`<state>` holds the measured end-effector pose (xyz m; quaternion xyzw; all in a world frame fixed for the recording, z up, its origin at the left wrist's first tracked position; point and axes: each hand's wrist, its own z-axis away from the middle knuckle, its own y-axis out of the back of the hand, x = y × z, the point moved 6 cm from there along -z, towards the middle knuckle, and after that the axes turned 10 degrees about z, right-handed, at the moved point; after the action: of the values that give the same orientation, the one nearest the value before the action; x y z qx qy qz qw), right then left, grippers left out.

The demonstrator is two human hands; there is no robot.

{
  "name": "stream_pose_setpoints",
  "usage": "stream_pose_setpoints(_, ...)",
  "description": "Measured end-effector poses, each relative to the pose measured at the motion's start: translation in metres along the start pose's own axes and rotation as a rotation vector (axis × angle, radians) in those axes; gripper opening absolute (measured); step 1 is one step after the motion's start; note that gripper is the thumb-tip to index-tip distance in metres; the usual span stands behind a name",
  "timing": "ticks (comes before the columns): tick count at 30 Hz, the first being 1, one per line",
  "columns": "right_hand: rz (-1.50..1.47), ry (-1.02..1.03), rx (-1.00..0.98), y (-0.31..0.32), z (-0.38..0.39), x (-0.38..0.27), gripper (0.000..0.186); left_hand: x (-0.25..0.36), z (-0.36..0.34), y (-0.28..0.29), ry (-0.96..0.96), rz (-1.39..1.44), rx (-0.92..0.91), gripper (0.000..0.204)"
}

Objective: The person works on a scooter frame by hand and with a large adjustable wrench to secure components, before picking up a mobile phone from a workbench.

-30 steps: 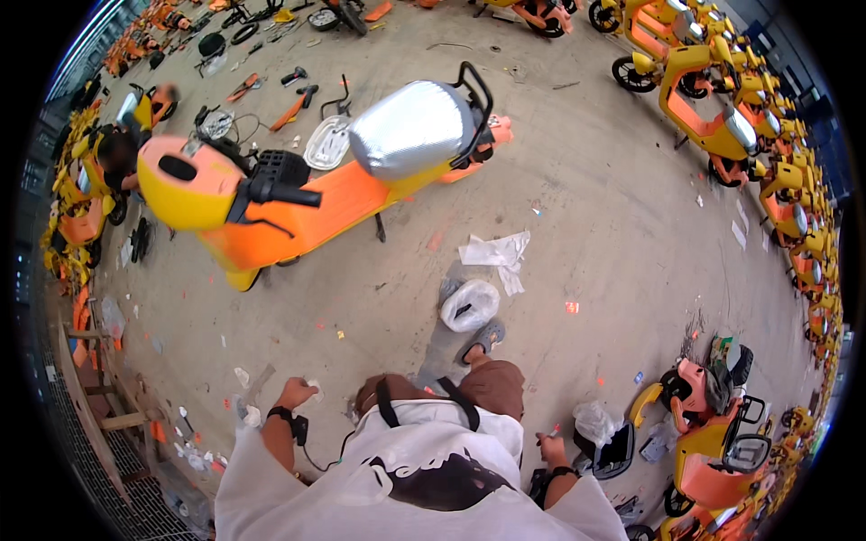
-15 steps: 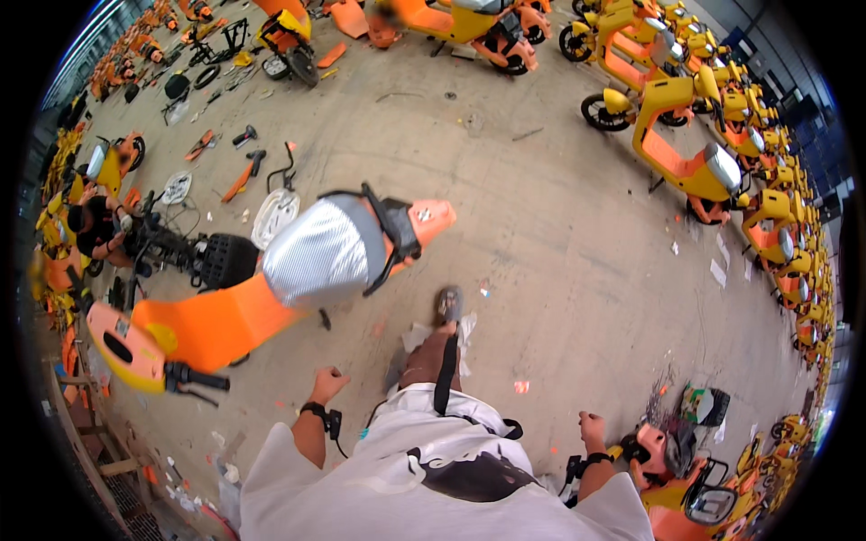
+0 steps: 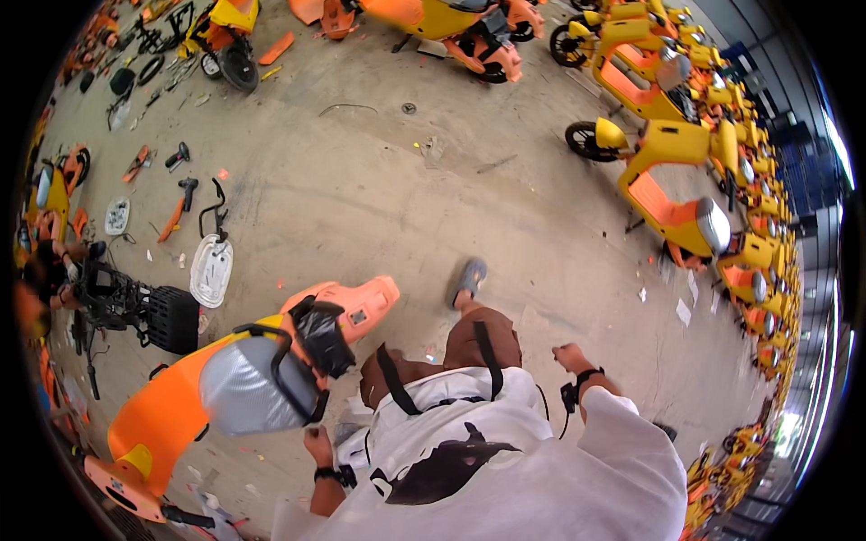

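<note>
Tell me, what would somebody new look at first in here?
Probably the big orange-and-yellow scooter at the lower left, because its shiny silver seat gleams right near the person's left hand. Next might come the long row of yellow-and-orange scooters curving down the right side. The black frame at the far left stands out too.

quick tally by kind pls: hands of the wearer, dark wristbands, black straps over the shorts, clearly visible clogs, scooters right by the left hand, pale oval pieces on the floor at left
hands: 2 (left hand, right hand)
dark wristbands: 2
black straps: 2
clogs: 1
scooters: 1
pale oval pieces: 2
total: 10
</note>
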<state>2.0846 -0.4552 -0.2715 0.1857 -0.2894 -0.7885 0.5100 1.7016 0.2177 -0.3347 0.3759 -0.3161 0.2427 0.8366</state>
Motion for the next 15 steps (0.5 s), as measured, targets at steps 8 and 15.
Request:
stream_pose_setpoints(8, -0.232, 0.174, -0.110, 0.191, -0.383, -0.323, 0.044, -0.020, 0.159, -0.160, 0.587, 0.084, 0.288, 0.024)
stream_pose_setpoints(15, -0.624, -0.200, -0.070, 0.102, -0.774, -0.441, 0.029, 0.051, 0.067, -0.385, 1.098, -0.176, 0.168, 0.024)
